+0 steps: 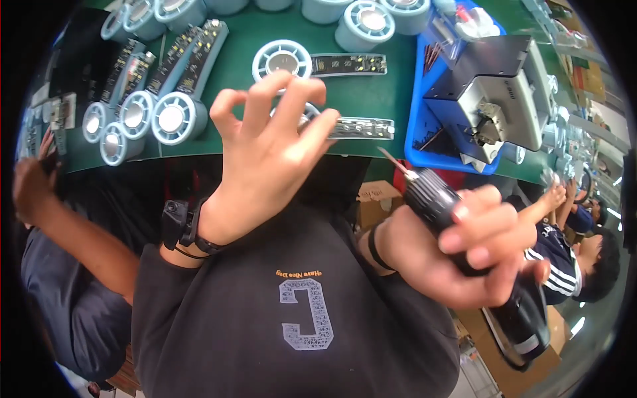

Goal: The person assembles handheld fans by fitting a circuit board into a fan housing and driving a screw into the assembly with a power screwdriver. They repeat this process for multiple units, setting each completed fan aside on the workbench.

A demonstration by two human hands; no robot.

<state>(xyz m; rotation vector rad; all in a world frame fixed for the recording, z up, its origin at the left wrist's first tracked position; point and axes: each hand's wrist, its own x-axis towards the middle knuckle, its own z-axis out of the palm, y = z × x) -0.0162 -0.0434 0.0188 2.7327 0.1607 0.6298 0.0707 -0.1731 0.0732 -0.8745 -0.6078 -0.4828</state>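
My left hand [269, 142] is spread with bent fingers over a light-blue round-headed housing, whose circuit-board handle [363, 128] sticks out to the right. The fingers hide most of that round head; whether they touch it I cannot tell. Just beyond, a second such housing [282, 58] lies with its board handle [348, 64] also to the right, partly behind my fingertips. In my right hand [481, 245] is a black electric screwdriver [431, 196], closed in the fingers. Its thin bit [391, 159] points up and left, near the table edge, apart from the housings.
Several more housings with boards [178, 118] lie at the left on the green table [239, 40]; others line the far edge. A blue tray [415, 99] on the right holds a grey-white device [488, 96] and screws. Co-workers' arms [86, 239] show at both sides.
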